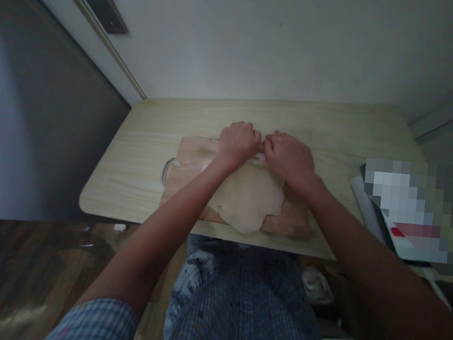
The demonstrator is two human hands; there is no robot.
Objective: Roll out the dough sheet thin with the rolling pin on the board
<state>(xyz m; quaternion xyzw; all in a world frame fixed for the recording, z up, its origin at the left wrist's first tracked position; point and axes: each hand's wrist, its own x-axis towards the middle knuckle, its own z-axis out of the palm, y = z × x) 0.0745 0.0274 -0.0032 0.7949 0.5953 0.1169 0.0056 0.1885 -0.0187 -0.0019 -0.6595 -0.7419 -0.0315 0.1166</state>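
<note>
A thin, uneven sheet of pale dough (250, 196) lies over a wooden board (182, 176), its near edge hanging slightly past the board's front. My left hand (240, 142) is closed at the dough's far edge, knuckles up. Close beside it, my right hand (289, 153) curls over the same edge, its thumb side near the left hand. Between the two hands the far edge looks folded or rolled. My fingers hide whether anything lies inside that roll.
The board has a metal handle (165, 171) on its left and rests on a light wood table (126, 182). A wall (261, 46) rises behind the table. Blurred flat items, including a dark-edged one (379, 218), lie at the right end. A crumpled bag (317, 285) is below.
</note>
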